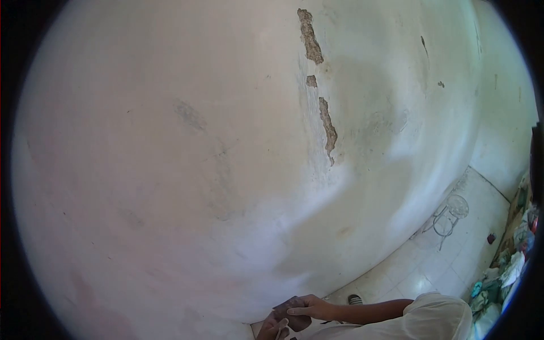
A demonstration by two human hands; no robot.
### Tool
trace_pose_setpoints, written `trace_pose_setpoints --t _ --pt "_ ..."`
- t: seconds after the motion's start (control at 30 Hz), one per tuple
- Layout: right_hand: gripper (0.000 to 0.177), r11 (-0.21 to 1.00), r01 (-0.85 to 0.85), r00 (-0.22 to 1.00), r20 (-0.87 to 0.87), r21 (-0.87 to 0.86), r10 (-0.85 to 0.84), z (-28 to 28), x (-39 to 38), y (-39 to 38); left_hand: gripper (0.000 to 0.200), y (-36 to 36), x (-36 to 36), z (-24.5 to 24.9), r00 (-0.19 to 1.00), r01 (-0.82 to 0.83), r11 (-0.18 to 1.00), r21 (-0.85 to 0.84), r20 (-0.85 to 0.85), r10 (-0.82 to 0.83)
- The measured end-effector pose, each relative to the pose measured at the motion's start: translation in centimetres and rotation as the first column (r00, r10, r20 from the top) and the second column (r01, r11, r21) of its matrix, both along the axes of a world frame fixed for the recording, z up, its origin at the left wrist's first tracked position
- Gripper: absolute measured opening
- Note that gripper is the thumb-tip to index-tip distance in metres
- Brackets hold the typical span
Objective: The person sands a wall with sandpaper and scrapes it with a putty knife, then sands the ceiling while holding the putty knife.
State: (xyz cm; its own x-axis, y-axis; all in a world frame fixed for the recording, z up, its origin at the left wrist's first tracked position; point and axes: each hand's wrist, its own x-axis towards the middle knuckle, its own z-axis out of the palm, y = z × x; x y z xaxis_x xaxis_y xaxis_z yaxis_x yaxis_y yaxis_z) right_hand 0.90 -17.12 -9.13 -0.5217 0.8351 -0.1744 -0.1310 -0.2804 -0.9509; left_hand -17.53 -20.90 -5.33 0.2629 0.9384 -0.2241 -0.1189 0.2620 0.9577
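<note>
Both hands are at the bottom centre of the head view, in front of a pale wall. My right hand [313, 306] has its fingers closed on the upper right part of a dark brown flat piece [298, 323]. Lower and to the left, my left hand [272, 329] grips the same piece at its left side, partly cut off by the frame's bottom edge. A thin light strip [281, 328] shows by the left fingers. What the piece is cannot be made out.
The wall [170, 170] fills most of the view, with chipped plaster [310, 37]. At right are a metal-framed stool [447, 218], a small dark object [491, 238], a pile of cloth and bags [513, 269], and striped footwear [355, 299] on the tiled floor [416, 272].
</note>
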Motion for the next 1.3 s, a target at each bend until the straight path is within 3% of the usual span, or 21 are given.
trace_pose_setpoints --t 0.07,0.17,0.27,0.33,0.37,0.4,0.47,0.57,0.67,0.77,0.87,0.97,1.07,1.17,1.27,1.3 --pt "0.037 0.999 -0.01 0.997 0.073 0.035 0.007 0.9 1.6 1.1 0.028 1.9 1.3 -2.3 0.999 0.006 1.0 -0.001 0.033 -0.006" --pt "0.038 0.984 0.134 0.989 0.039 0.117 -0.14 -0.5 4.6 3.1 0.029 4.9 5.0 -4.9 0.995 -0.042 0.999 0.01 0.092 0.041" --pt "0.037 0.839 0.416 0.836 0.215 0.352 -0.505 -0.1 8.9 3.2 0.031 6.9 10.1 -6.0 0.962 -0.182 0.983 0.034 0.212 0.171" --pt "0.039 0.717 0.305 0.816 0.216 0.627 -0.536 0.4 13.1 3.4 0.035 8.2 12.4 -5.7 0.917 -0.223 0.973 0.062 0.353 0.188" --pt "0.04 0.63 0.236 0.812 0.206 0.74 -0.547 0.7 15.2 3.6 0.036 9.2 14.5 -6.7 0.863 -0.404 0.898 0.177 0.401 0.309" --pt "0.041 0.692 0.123 0.865 0.264 0.712 -0.426 1.1 17.2 3.9 0.03 9.6 15.5 -7.4 0.828 -0.45 0.881 0.143 0.437 0.352" --pt "0.044 0.768 -0.115 0.918 0.364 0.63 -0.161 1.9 20.3 4.6 0.019 10.4 18.2 -4.1 0.75 -0.535 0.842 0.07 0.498 0.435" --pt "0.047 0.562 -0.306 0.894 0.434 0.768 -0.107 2.2 22.3 6.4 0.012 11.9 22.6 -3.6 0.682 -0.598 0.796 0.096 0.582 0.442" --pt "0.047 0.549 -0.24 0.932 0.348 0.801 -0.101 4.0 22.9 7.5 0.012 12.8 25.7 -2.4 0.663 -0.584 0.81 0.055 0.607 0.437" --pt "0.052 0.623 -0.213 0.92 0.37 0.752 -0.132 3.1 24.2 9.4 0.015 12.6 27.8 0.0 0.635 -0.556 0.83 -0.048 0.619 0.462" --pt "0.058 0.693 -0.29 0.915 0.404 0.66 -0.002 4.1 25.0 10.6 0.018 12.2 28.5 1.0 0.617 -0.567 0.824 -0.019 0.652 0.44" --pt "0.059 0.636 -0.439 0.859 0.505 0.634 0.09 3.7 25.4 11.9 0.015 12.6 28.5 -0.4 0.659 -0.67 0.729 0.141 0.566 0.496" --pt "0.047 0.606 -0.307 0.952 0.249 0.734 0.18 5.1 25.3 11.7 0.008 12.0 28.8 0.7 0.69 -0.705 0.651 0.281 0.487 0.536" --pt "0.033 0.585 -0.261 0.961 0.151 0.768 0.231 4.5 26.3 12.4 0.006 12.2 26.9 0.2 0.798 -0.585 0.548 0.598 0.307 0.518" --pt "0.022 0.732 -0.306 0.948 0.263 0.609 0.177 4.9 27.9 13.0 0.012 13.3 24.6 5.1 0.718 -0.519 0.252 0.817 0.256 0.647" --pt "0.016 0.738 -0.192 0.981 0.132 0.647 0.14 5.8 28.4 13.2 0.017 13.9 23.1 6.0 0.673 -0.422 0.131 0.897 0.213 0.708"
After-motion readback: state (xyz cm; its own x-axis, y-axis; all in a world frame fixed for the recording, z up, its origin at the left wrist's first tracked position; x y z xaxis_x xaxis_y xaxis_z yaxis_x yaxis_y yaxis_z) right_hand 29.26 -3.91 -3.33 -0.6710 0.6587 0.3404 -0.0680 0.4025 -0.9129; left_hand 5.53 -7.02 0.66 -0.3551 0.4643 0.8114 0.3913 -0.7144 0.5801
